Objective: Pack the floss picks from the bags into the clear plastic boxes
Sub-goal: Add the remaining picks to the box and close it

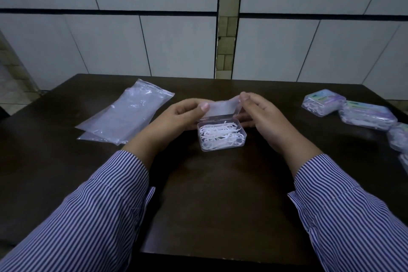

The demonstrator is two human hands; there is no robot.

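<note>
Floss picks (220,136) lie in a white heap inside a small clear box (221,147) at the middle of the dark bench (209,205), filling it close to the rim. The box's hinged lid (219,108) stands raised on the far side. The left hand (176,115) pinches the lid's left edge with thumb and curled fingers, and the right hand (262,115) holds its right edge the same way, fingers behind and thumb on top. To the left lie flat clear bags (123,115), stacked and apparently emptied. At the far right edge sit several closed boxes (322,102) with labelled lids, one beside another.

Judging from this, the step in hand is closing the lid. The main risk is the heap itself: a few picks near the far rim ride high, and one caught under the lid would stop the catch from snapping or flick loose onto the bench. Pressing down on only one side could twist the thin lid on its hinge. The light box could also skid or tip toward the person, since nothing steadies its base.
</note>
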